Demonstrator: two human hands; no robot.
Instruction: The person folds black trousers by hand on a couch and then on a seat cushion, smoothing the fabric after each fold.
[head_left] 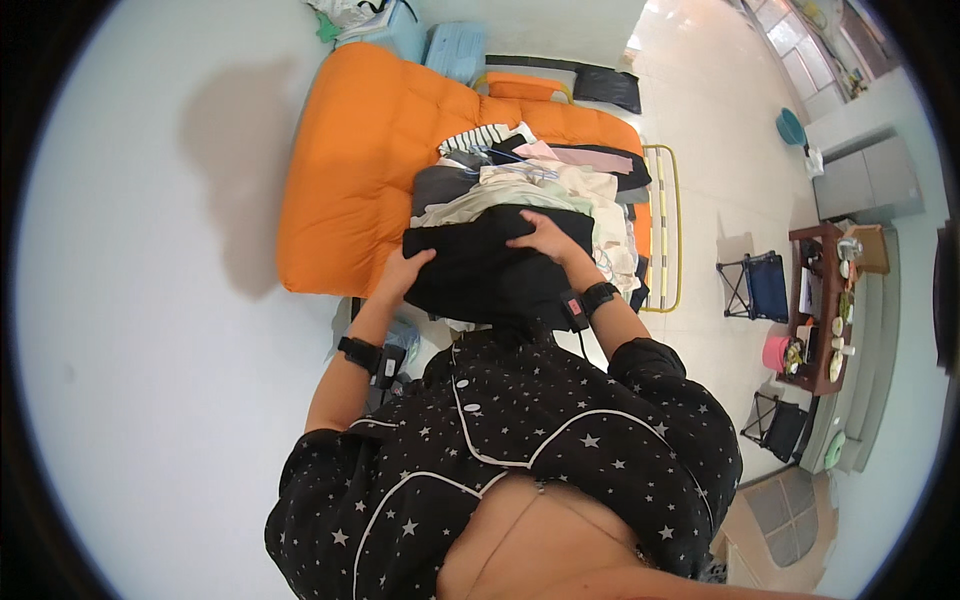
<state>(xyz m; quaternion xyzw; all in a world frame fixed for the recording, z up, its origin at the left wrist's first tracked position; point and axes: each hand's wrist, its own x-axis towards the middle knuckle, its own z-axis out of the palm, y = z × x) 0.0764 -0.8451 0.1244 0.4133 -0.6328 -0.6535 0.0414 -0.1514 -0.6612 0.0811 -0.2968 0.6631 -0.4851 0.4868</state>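
A black garment [490,265] is spread between my two hands, close in front of me; its exact kind cannot be made out. My left hand [403,272] grips its left edge, thumb on top and fingers hidden beneath the cloth. On the upper right part, my right hand [545,238] has its thumb over the fabric, the other fingers partly out of sight. Just beyond lies a heap of clothes: a pale green piece [505,200], cream cloth [590,185], a dark grey piece [440,188] and a striped piece [475,138].
The clothes lie on an orange padded cover [370,150] over a bed with a yellow metal frame [678,230]. A white wall [150,400] stands on the left. Blue cases [455,52] are at the far end. Folding chairs [765,285] and a brown table [822,370] stand right.
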